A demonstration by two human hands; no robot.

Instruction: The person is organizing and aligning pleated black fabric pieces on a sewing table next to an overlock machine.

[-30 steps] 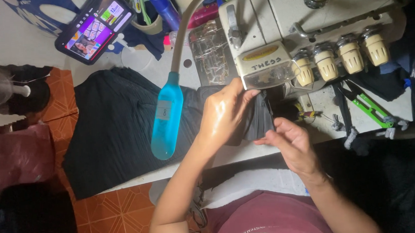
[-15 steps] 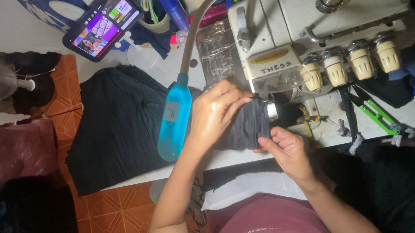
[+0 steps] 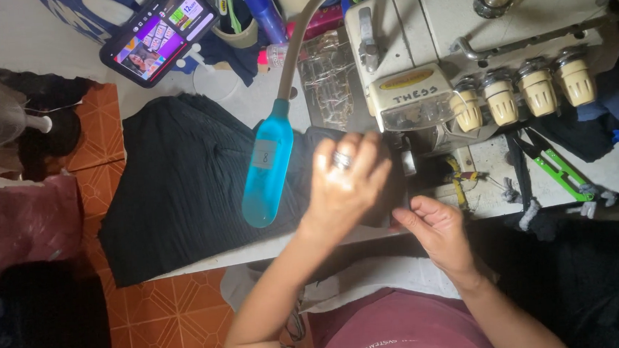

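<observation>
Black ribbed cloth (image 3: 181, 189) lies across the white table (image 3: 207, 257), its right end bunched at the cream sewing machine (image 3: 459, 50). Your left hand (image 3: 346, 182) rests flat on that end, fingers spread, pinning rather than gripping. Your right hand (image 3: 434, 227) sits loosely curled at the table edge, holding nothing visible. The cloth looks light, soft and limp; take it near the edge, not mid-panel. A blue lamp (image 3: 266, 166) hangs just left of your left hand.

four tension knobs (image 3: 522, 98), one phone (image 3: 158, 35), two hands (image 3: 346, 186)
</observation>
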